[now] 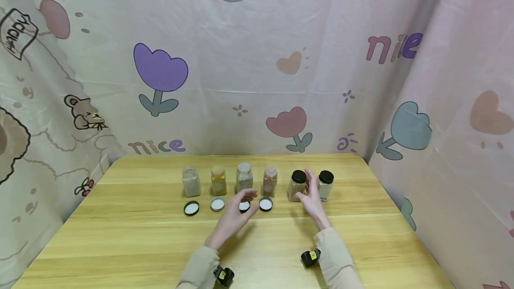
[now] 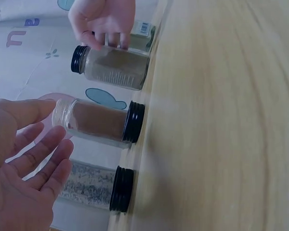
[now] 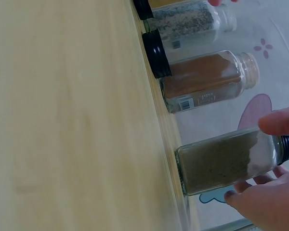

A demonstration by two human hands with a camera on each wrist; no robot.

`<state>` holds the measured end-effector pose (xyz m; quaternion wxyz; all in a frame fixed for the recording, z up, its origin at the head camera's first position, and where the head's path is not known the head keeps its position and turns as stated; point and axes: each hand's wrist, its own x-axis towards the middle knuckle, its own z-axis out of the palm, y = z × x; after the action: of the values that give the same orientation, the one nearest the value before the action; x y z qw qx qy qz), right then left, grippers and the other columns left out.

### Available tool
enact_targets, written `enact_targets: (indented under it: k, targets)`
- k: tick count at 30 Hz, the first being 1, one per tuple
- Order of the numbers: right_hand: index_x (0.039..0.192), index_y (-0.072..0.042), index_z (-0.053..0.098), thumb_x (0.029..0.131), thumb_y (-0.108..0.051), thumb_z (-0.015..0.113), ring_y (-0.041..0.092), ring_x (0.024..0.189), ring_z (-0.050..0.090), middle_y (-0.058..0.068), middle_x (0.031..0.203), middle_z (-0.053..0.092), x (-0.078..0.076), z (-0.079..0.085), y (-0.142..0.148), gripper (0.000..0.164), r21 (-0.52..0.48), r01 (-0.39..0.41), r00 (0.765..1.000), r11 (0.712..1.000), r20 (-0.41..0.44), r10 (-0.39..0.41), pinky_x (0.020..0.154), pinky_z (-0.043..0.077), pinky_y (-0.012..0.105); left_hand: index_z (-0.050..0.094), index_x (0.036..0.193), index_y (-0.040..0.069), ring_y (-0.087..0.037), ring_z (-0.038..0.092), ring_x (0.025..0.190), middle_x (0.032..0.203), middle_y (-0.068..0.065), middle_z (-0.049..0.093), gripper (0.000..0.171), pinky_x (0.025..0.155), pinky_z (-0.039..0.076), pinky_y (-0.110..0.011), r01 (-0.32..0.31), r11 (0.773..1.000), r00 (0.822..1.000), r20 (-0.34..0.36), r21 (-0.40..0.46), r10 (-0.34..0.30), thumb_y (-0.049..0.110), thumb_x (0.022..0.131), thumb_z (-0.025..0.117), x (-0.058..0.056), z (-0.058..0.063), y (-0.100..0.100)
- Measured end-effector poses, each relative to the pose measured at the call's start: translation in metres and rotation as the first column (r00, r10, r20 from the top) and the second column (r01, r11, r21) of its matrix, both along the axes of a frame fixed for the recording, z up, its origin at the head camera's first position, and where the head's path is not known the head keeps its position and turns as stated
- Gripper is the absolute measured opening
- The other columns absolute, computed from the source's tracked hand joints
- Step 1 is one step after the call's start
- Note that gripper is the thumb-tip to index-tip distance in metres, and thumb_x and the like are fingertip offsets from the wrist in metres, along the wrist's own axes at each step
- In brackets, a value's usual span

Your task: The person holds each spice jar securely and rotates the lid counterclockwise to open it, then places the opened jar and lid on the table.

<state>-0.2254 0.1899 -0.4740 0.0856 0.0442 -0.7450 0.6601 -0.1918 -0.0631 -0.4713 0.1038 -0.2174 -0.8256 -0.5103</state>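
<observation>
On the wooden table stands a row of glass spice jars. My right hand [image 1: 311, 197] holds a black-capped jar of grey-brown powder [image 3: 226, 159], thumb on one side near its shoulder and fingers round the other. The jar's base is on the table. Just right of it is another black-capped jar with pale contents [image 1: 325, 186]. My left hand [image 1: 234, 215] hovers with fingers spread and nothing in it, over a black lid [image 1: 244, 206]. Near it are an uncapped jar of reddish-brown powder [image 2: 98, 120] and a jar of speckled grains [image 2: 89, 185].
Farther left stand uncapped jars of yellow powder [image 1: 218, 183] and of whitish contents [image 1: 191, 183]. Lids lie in front of the uncapped jars, among them a black one [image 1: 191, 208], a greyish one [image 1: 217, 204] and another black one [image 1: 266, 204]. A patterned curtain [image 1: 241, 57] hangs behind the table.
</observation>
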Motion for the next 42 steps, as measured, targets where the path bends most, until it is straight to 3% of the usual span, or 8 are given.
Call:
enact_targets:
  k: [8, 18, 22, 25, 29, 34, 38, 42]
  targets:
    - [0.158, 0.003, 0.013, 0.076, 0.019, 0.051, 0.048, 0.154, 0.010, 0.028, 0.166, 0.011, 0.000, 0.000, 0.003, 0.092, 0.020, -0.022, 0.999, 1.000, 0.036, 0.021, 0.129, 0.006, 0.061, 0.061, 0.129, 0.001, -0.031, 0.067, 0.111, 0.118, -0.015, 0.071, 0.038, 0.101, 0.055, -0.050, 0.015, 1.000, 1.000, 0.012, 0.006, -0.015, 0.011, 0.094, 0.071, 0.000, 0.002, -0.004]
    - [0.151, 0.006, 0.027, 0.076, 0.019, 0.052, 0.049, 0.149, 0.023, 0.029, 0.154, 0.031, 0.002, -0.001, 0.007, 0.079, 0.014, -0.033, 0.998, 0.999, 0.045, 0.033, 0.129, 0.009, 0.061, 0.060, 0.131, 0.004, -0.029, 0.067, 0.111, 0.118, -0.011, 0.072, 0.040, 0.102, 0.055, -0.049, 0.018, 1.000, 0.999, 0.036, 0.015, -0.019, 0.011, 0.093, 0.071, -0.001, 0.003, -0.005]
    - [0.145, 0.009, 0.033, 0.078, 0.017, 0.054, 0.046, 0.142, 0.033, 0.028, 0.148, 0.036, 0.004, 0.002, 0.008, 0.071, 0.026, -0.047, 0.997, 0.999, 0.060, 0.046, 0.128, 0.017, 0.060, 0.060, 0.131, 0.004, -0.031, 0.067, 0.110, 0.117, -0.012, 0.072, 0.040, 0.102, 0.055, -0.050, 0.028, 0.999, 0.999, 0.034, 0.030, -0.029, 0.009, 0.093, 0.071, -0.003, 0.003, -0.007]
    - [0.140, 0.009, 0.041, 0.077, 0.017, 0.056, 0.033, 0.129, 0.048, 0.026, 0.142, 0.044, 0.005, 0.003, 0.009, 0.066, 0.051, -0.062, 0.996, 0.997, 0.063, 0.059, 0.123, 0.033, 0.052, 0.060, 0.131, 0.006, -0.031, 0.067, 0.110, 0.117, -0.012, 0.072, 0.039, 0.102, 0.055, -0.051, 0.036, 0.999, 0.999, 0.032, 0.036, -0.038, 0.010, 0.093, 0.071, -0.003, 0.002, -0.007]
    - [0.136, 0.009, 0.048, 0.076, 0.015, 0.061, 0.016, 0.116, 0.053, 0.027, 0.135, 0.053, 0.006, 0.003, 0.012, 0.061, 0.097, -0.119, 0.992, 0.988, 0.062, 0.113, 0.113, 0.042, 0.036, 0.061, 0.131, 0.007, -0.032, 0.067, 0.110, 0.117, -0.012, 0.071, 0.039, 0.102, 0.054, -0.052, 0.040, 0.998, 0.998, 0.037, 0.041, -0.041, 0.010, 0.093, 0.070, -0.003, 0.001, -0.007]
    - [0.137, 0.010, 0.047, 0.075, 0.012, 0.064, 0.006, 0.113, 0.056, 0.027, 0.135, 0.054, 0.007, 0.002, 0.016, 0.063, 0.123, -0.229, 0.973, 0.966, 0.069, 0.222, 0.110, 0.044, 0.029, 0.061, 0.131, 0.007, -0.032, 0.067, 0.110, 0.117, -0.012, 0.072, 0.038, 0.102, 0.055, -0.052, 0.039, 0.998, 0.998, 0.040, 0.044, -0.041, 0.010, 0.094, 0.070, -0.003, 0.002, -0.007]
    - [0.137, 0.011, 0.045, 0.076, 0.010, 0.066, 0.004, 0.111, 0.058, 0.028, 0.134, 0.055, 0.008, 0.003, 0.018, 0.065, 0.127, -0.328, 0.945, 0.936, 0.054, 0.324, 0.102, 0.047, 0.020, 0.061, 0.131, 0.006, -0.033, 0.067, 0.110, 0.117, -0.014, 0.071, 0.038, 0.101, 0.054, -0.053, 0.042, 0.998, 0.998, 0.044, 0.045, -0.044, 0.009, 0.093, 0.070, -0.002, 0.003, -0.007]
    - [0.139, 0.012, 0.041, 0.078, 0.007, 0.068, 0.011, 0.115, 0.061, 0.031, 0.134, 0.054, 0.010, 0.004, 0.020, 0.067, 0.125, -0.411, 0.911, 0.903, 0.068, 0.406, 0.100, 0.051, 0.017, 0.060, 0.131, 0.006, -0.033, 0.067, 0.110, 0.117, -0.015, 0.071, 0.039, 0.101, 0.054, -0.053, 0.042, 0.998, 0.998, 0.045, 0.044, -0.044, 0.008, 0.093, 0.070, -0.002, 0.004, -0.008]
